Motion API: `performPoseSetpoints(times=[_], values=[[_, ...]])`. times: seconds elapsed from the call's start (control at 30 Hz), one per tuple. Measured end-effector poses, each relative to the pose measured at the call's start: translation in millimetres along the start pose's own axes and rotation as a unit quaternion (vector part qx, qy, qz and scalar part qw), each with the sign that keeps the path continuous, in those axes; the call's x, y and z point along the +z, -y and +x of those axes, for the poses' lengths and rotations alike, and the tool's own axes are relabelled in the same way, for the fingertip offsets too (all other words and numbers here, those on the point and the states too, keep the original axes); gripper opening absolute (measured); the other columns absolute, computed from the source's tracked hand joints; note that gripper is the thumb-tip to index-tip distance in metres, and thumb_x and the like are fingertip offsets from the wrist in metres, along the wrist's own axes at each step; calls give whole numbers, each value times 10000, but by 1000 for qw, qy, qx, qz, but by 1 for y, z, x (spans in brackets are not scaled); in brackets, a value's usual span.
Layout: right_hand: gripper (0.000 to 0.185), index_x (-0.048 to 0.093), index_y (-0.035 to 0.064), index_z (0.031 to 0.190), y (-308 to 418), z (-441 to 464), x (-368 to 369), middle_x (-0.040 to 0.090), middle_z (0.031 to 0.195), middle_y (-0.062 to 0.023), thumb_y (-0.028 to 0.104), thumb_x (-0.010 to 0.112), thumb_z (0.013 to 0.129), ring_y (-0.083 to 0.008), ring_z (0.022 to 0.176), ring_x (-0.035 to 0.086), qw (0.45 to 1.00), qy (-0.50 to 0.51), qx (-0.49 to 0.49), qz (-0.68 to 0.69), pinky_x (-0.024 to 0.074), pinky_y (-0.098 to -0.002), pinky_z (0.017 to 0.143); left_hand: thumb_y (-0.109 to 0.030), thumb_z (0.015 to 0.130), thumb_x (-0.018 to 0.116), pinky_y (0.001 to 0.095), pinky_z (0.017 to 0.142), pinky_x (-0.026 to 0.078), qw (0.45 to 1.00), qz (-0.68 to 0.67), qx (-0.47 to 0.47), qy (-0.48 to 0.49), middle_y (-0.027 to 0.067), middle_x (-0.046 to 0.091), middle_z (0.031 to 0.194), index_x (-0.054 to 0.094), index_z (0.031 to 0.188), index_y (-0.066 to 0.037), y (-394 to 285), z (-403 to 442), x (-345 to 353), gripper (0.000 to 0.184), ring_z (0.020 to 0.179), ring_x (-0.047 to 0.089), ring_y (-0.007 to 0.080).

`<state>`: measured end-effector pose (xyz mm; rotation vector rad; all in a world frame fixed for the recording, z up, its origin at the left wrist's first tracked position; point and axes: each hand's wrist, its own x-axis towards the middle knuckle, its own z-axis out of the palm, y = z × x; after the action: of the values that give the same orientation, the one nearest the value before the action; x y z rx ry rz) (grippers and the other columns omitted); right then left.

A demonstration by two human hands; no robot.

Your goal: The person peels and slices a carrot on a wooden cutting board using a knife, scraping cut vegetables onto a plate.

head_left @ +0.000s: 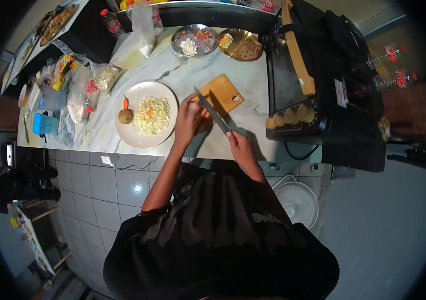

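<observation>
A knife (212,111) with a dark blade slants over a wooden cutting board (223,92). My right hand (242,149) is closed round its handle at the near end. My left hand (188,116) is beside the blade at the board's left edge, its fingers bent; whether it holds anything is too blurred to tell. A small pale piece (235,98) lies on the board's right part. To the left, a white plate (123,135) bears chopped pale green vegetable (154,116), a brown round vegetable (125,116) and a red-orange chili or carrot (125,104).
Two metal bowls, one with chopped ingredients (189,47) and one with brown strips (248,49), stand at the back. A black stove (293,75) borders the right side. Plastic bags (79,97) and a blue container (45,123) are at the left.
</observation>
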<state>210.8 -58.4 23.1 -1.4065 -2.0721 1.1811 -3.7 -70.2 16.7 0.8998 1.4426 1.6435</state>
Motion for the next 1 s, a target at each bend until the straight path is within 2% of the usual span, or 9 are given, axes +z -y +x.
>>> performPoseSetpoints(times=[0.03,0.1,0.27,0.43,0.53,0.63,0.73,0.83,1.0], values=[[219,635,45,999,-15,10,-5,514,628,-116,219,503,1025,-195,557,534,1000,5,-5,2,428,-392,561,-439,947,602,397,836,472,1000,3,2,-6,98,612,1017,556,1307,-39,3,1,8,541,957,585,261],[206,641,44,1071,-36,24,-10,556,630,-105,178,490,1024,-166,572,563,990,-7,-45,135,451,-368,564,-254,855,712,418,857,464,902,407,144,-29,130,613,1002,620,1238,-69,10,-9,16,435,936,574,307],[335,513,30,1324,-45,57,-21,645,938,-98,63,405,1009,-138,586,545,957,116,63,259,462,-299,595,-191,847,713,416,878,459,843,510,150,-80,129,632,1034,670,1179,-73,23,-20,36,356,992,558,310],[349,503,9,1321,-56,76,-15,643,906,-100,47,428,983,-157,696,587,982,111,-57,143,490,-327,680,-198,868,701,401,858,467,845,509,134,-92,100,656,982,724,1113,-92,18,-13,37,267,959,573,295],[377,472,9,1359,-53,74,-18,624,866,-103,101,472,994,-229,733,600,979,130,-10,155,496,-361,709,-222,867,711,394,834,474,848,511,109,-90,91,668,937,751,1060,-105,18,-8,41,229,913,589,291],[423,461,27,1404,-59,69,-23,562,840,-41,155,513,1005,-119,637,502,933,234,144,230,440,-284,598,-225,873,708,390,797,491,834,536,92,-89,95,676,910,765,1022,-109,20,-3,45,196,881,604,291],[442,468,6,1407,-84,62,-2,540,800,-41,199,540,1016,-124,658,509,967,69,-195,150,458,-300,625,-187,876,700,396,801,503,848,506,106,-113,91,679,939,764,1026,-106,20,-8,50,182,906,608,285],[414,479,-42,1363,-84,50,-19,629,1046,-266,176,520,1014,-372,935,615,956,216,9,198,476,-394,851,-168,860,720,392,801,503,855,500,88,-107,96,673,964,763,1028,-98,22,-15,54,187,899,605,283],[413,463,-20,1398,-74,46,-36,601,1197,-260,143,490,1020,-374,1058,599,944,257,-23,206,456,-374,923,-134,829,744,383,767,501,857,501,73,-99,105,645,934,754,1051,-96,27,-15,52,225,881,599,289]])
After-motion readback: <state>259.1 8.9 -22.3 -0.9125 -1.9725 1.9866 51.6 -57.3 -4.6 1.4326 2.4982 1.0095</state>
